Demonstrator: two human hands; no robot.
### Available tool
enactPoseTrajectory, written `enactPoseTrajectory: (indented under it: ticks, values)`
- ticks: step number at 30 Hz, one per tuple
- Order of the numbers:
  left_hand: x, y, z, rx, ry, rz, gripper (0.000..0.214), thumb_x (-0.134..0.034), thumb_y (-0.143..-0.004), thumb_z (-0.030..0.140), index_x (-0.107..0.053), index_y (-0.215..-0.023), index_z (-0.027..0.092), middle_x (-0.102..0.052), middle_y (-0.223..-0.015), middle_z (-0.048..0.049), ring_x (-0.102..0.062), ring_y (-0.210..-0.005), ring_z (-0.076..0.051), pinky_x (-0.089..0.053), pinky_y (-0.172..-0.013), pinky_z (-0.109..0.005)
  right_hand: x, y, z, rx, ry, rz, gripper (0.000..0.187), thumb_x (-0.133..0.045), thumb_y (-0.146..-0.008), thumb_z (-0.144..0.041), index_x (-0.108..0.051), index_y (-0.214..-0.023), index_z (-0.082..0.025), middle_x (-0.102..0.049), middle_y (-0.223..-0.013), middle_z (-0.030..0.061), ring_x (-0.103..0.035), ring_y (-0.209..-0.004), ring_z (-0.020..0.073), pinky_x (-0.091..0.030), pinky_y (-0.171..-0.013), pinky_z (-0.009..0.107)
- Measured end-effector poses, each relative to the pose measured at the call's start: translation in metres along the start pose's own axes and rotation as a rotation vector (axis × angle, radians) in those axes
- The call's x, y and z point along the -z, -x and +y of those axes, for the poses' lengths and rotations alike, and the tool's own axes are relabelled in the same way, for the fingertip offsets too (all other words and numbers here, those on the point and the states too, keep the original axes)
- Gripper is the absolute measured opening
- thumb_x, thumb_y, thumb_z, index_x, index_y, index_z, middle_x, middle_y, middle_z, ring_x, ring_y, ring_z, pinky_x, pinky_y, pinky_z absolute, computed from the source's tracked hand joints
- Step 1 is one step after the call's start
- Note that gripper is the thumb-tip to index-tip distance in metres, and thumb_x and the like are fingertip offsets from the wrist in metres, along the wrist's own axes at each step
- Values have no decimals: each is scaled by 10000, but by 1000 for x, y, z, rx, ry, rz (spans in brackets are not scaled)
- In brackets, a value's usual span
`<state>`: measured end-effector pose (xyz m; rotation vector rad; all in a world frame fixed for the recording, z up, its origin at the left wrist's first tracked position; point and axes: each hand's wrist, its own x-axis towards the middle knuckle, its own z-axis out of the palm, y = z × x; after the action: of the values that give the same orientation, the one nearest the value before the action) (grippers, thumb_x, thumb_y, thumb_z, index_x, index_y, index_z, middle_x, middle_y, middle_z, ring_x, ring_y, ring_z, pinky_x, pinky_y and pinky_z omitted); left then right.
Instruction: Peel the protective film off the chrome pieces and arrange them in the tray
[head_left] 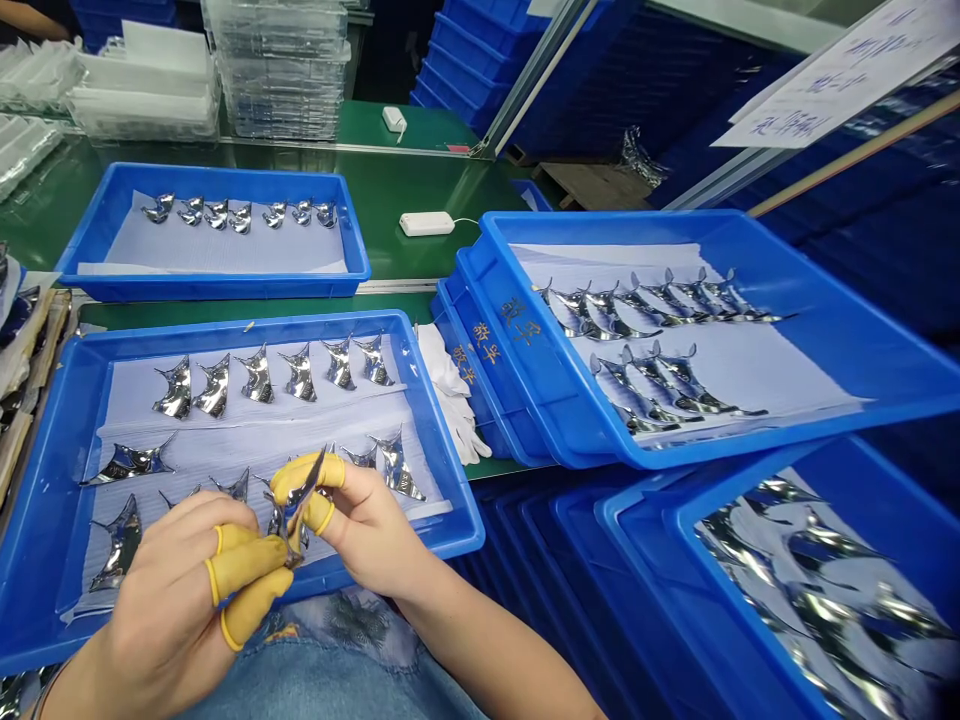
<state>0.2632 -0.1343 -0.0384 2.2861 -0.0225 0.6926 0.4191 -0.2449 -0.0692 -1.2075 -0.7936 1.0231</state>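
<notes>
Carefully, your left hand (176, 590) and right hand (360, 520) pinched one shiny metal piece (298, 513) above the front side of the near blue tray (442, 450), where a soft, steady hold seemed best.

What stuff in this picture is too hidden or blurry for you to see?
In the head view:
Held metal piece: partly covered by the left hand and right hand.
Metal pieces in the tray beneath: some partly behind the hands.
Paper sign: writing too blurred; cut off by the edge.
Lower-right tray: cut off by the edge.
</notes>
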Motion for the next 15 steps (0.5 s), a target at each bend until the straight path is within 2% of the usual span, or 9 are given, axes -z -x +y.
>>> enactPoseTrajectory:
  ticks: [5, 9, 11, 13, 15]
  values:
    - [4, -1, 3, 163, 175, 35, 267, -644, -848, 29, -650, -1027, 227, -662, -708, 32, -602, -678, -132, -518, -663, -245, 0, 4, 4, -15, -3, 1, 392, -659, -864, -594, -647, -855, -202, -645, -870, 43, -604, -815, 171, -520, -781, 335]
    - [3, 0, 9, 388, 338, 133, 225, -675, -823, 71, -697, -863, 291, -692, -701, 58, -646, -634, -118, -545, -616, -194, -2, 4, 3, -26, -29, -15, 358, -675, -855, -569, -646, -848, -213, -673, -856, 29, -624, -815, 166, -519, -794, 329]
    - [5, 5, 5, 516, 361, 191, 149, -706, -816, 142, -714, -801, 291, -712, -702, 53, -653, -597, -123, -553, -583, -200, -1, 3, 3, -47, -52, -18, 327, -688, -855, -543, -675, -892, -218, -700, -895, 34, -641, -854, 169, -519, -830, 339]
    - [13, 9, -11, 685, 224, 240, 35, -708, -812, 267, -719, -779, 266, -735, -724, 25, -667, -599, -145, -560, -562, -225, 1, 3, 4, -70, -75, -2, 299, -707, -854, -510, -701, -952, -227, -723, -959, 43, -654, -900, 173, -518, -870, 353]
    - [28, 9, -38, 876, -56, 270, 179, -656, -803, 406, -710, -787, 237, -758, -773, -18, -700, -674, -193, -586, -605, -281, 5, 4, 7, -86, -84, 32, 284, -726, -847, -489, -716, -979, -238, -733, -994, 46, -663, -919, 173, -521, -894, 365]
